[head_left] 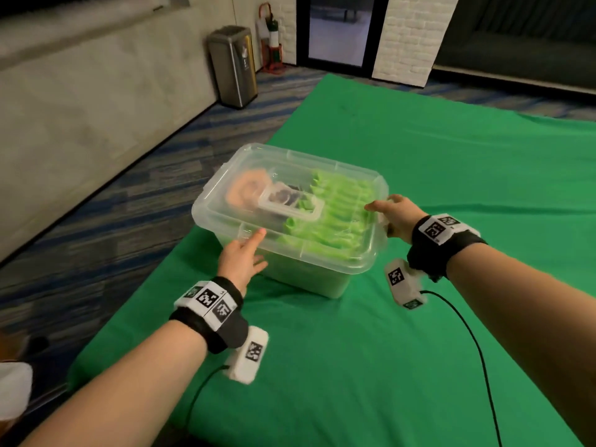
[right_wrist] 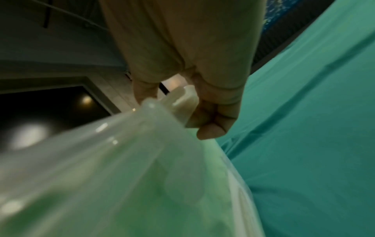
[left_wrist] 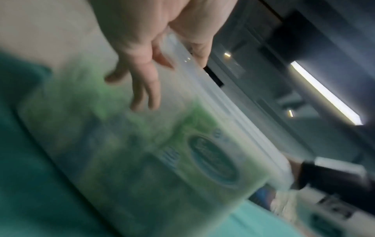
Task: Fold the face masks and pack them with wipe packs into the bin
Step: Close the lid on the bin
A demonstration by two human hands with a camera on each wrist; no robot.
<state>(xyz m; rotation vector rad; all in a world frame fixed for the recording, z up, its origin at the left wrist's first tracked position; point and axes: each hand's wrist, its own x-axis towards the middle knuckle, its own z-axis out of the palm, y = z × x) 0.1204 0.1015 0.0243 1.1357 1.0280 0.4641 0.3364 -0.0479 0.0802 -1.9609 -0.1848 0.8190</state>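
Left hand (head_left: 240, 258) grip relaxed against clear lidded bin (head_left: 225, 201); right hand (head_left: 392, 212) curled round latch (right_wrist: 182, 104).

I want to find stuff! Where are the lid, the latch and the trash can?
Clear plastic bin lid (head_left: 342, 175), head view, far right panel.
White side latch (right_wrist: 185, 102), right wrist view, middle.
Steel trash can (head_left: 230, 67), head view, front face.

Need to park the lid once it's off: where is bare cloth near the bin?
Bare green cloth lies between the forearms in front of the bin, and beyond and right of it. Crowded: left hand and right hand on the bin's sides.
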